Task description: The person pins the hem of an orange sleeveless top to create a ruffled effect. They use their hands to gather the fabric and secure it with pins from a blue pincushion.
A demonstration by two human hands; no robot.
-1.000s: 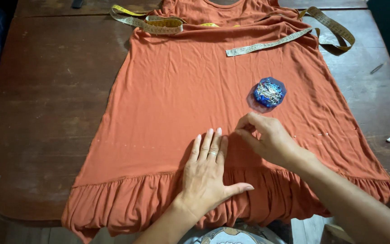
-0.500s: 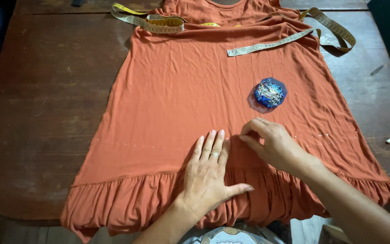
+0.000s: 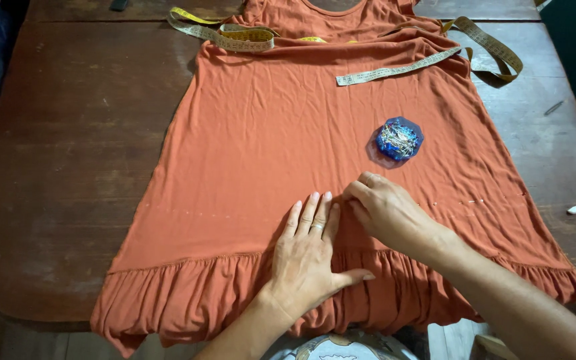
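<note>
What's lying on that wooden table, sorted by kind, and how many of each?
Orange dress: 1
Measuring tape: 1, as far as its loops show
Blue pin holder: 1
Small white lump near the table's right edge: 1
Total: 4
Both hands rest on the dress: left hand flat, right hand pinching the fabric beside it.

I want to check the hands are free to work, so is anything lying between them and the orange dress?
Nothing visible is. The left hand lies flat on the orange dress, and the right hand pinches the cloth beside it. The blue pin holder sits further up the dress, apart from both hands, and the tape measure lies near the neckline.
</note>
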